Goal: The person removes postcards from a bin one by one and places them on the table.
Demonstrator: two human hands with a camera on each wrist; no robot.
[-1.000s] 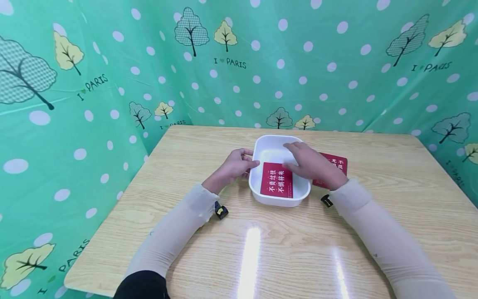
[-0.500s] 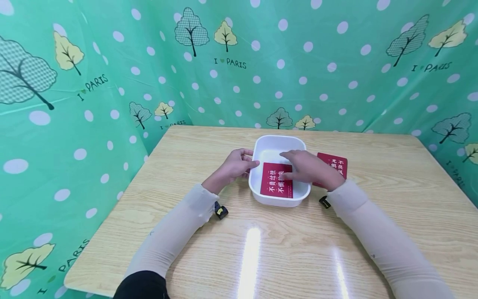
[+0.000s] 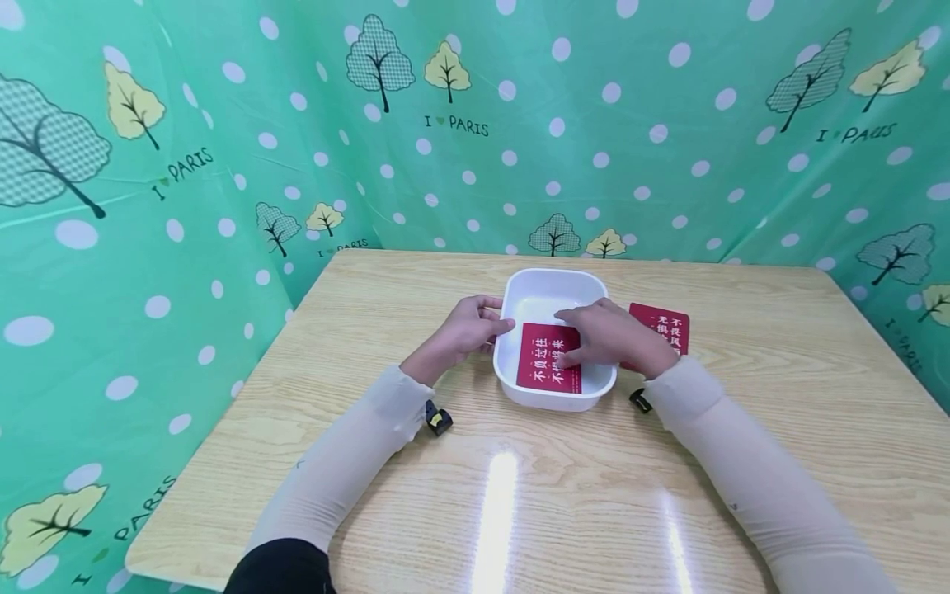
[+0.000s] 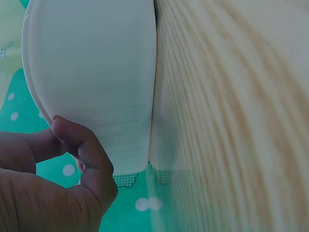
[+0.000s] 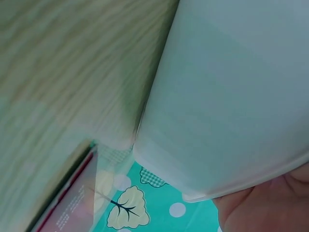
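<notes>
A white plastic basin (image 3: pixel 555 400) stands on the table, with a red booklet (image 3: pixel 538 363) bearing white characters lying flat inside. My left hand (image 3: pixel 469 326) holds the basin's left side, thumb over the rim; the left wrist view shows this hand (image 4: pixel 67 179) curled at the basin wall (image 4: pixel 96 82). Reaching over the right rim, my right hand (image 3: pixel 612 330) has its thumb and fingers apart above the booklet's right part. Whether it touches the booklet cannot be told. In the right wrist view the basin wall (image 5: pixel 231 96) hides most of this hand (image 5: pixel 265 205).
A second red booklet (image 3: pixel 668 326) lies right of the basin, partly behind my right wrist. Small black objects sit by each wrist, one at the left cuff (image 3: pixel 439 419) and one at the right (image 3: pixel 640 401). A green polka-dot curtain (image 3: pixel 482 181) borders the table (image 3: pixel 416 503).
My right hand has shifted slightly left and nearer to me inside the basin, now covering part of the booklet's characters. The left hand and basin have stayed in place.
</notes>
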